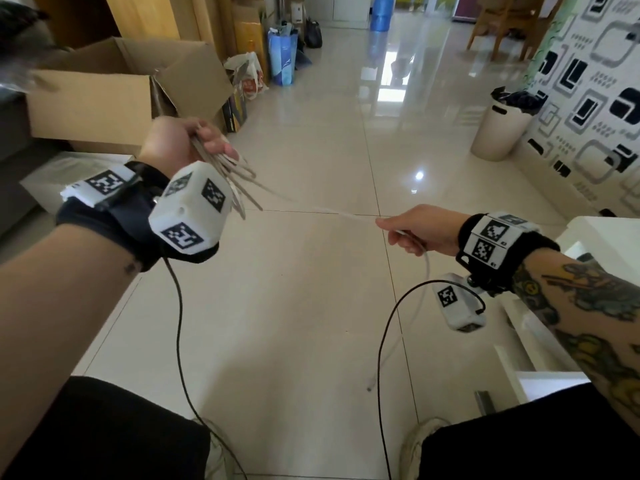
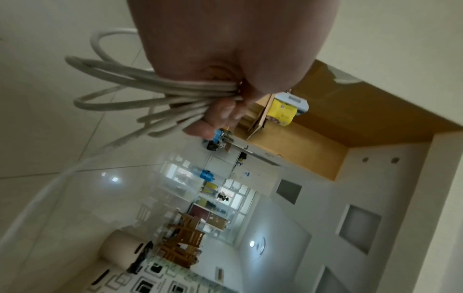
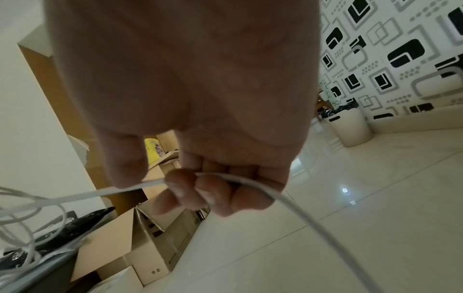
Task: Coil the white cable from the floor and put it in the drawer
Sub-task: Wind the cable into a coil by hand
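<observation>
The person holds both arms out in front, over the floor (image 1: 311,306). The left hand (image 1: 180,142) is up higher than the right hand (image 1: 420,230). Its fingers (image 2: 220,111) are curled tight round a bunch of loops of the white cable (image 2: 155,93). The loops stick out of the fist to the side.

The right hand is lower and a bit away from the left one. Its thumb (image 3: 125,158) and bent fingers (image 3: 180,190) pinch one thin bit of the same cable. The cable runs straight from one hand to the other. Each wrist has a black band with a white box on it.
</observation>
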